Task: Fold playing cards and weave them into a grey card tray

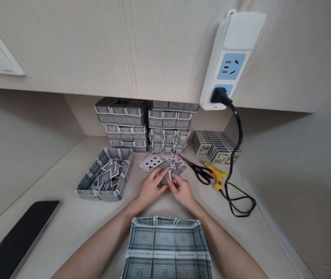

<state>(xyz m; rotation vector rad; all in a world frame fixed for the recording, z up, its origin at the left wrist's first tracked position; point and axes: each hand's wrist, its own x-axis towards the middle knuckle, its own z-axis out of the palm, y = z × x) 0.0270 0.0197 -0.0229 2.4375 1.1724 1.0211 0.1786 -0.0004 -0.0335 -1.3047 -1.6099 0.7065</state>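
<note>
Desk (75, 217): hands (150, 188) (183, 190) pinch cards (169, 167) (loose pile).

Soft even light, wide-angle edge distortion

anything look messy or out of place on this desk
Nothing damaged or spilled. Loose cards lie fanned untidily, some face up, under the left hand and right hand. The tray on the left holds a jumble of cards at odd angles. The black cord sprawls in loops beside the glue gun.
</note>
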